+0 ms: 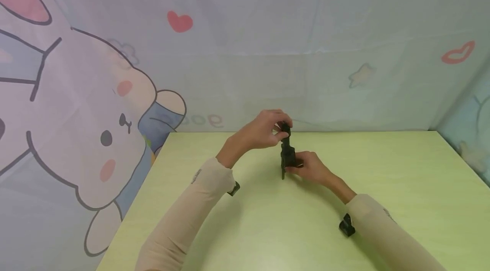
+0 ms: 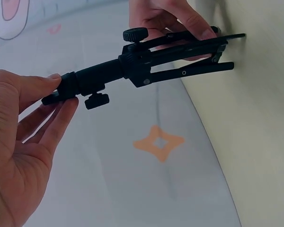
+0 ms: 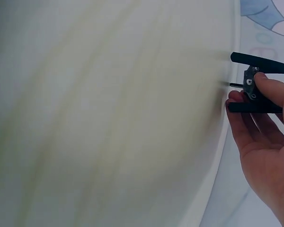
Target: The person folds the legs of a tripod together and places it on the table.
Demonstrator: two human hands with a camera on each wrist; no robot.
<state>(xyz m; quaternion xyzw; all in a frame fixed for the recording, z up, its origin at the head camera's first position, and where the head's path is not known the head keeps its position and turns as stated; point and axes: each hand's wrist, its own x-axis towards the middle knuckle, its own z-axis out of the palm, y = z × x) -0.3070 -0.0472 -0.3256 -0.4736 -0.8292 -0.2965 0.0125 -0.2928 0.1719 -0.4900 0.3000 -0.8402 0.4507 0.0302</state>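
Note:
A small black tripod (image 1: 288,156) stands nearly upright over the table, its legs folded mostly together and pointing down. At its top end, my left hand (image 1: 266,128) pinches the head between thumb and fingers. Lower down, my right hand (image 1: 311,169) grips the legs from the right side. The left wrist view shows two knobs on the tripod (image 2: 102,73), one at the collar and one by the head. In the right wrist view, the thumb of my right hand (image 3: 265,146) presses near the small bracket between the legs, with fingers under one leg (image 3: 248,107).
The pale yellow-green table (image 1: 245,228) ends at a back edge just behind the hands. A printed cloth (image 1: 245,49) with a rabbit, hearts and stars hangs behind and at the sides. Small black devices (image 1: 347,225) sit at both wrists.

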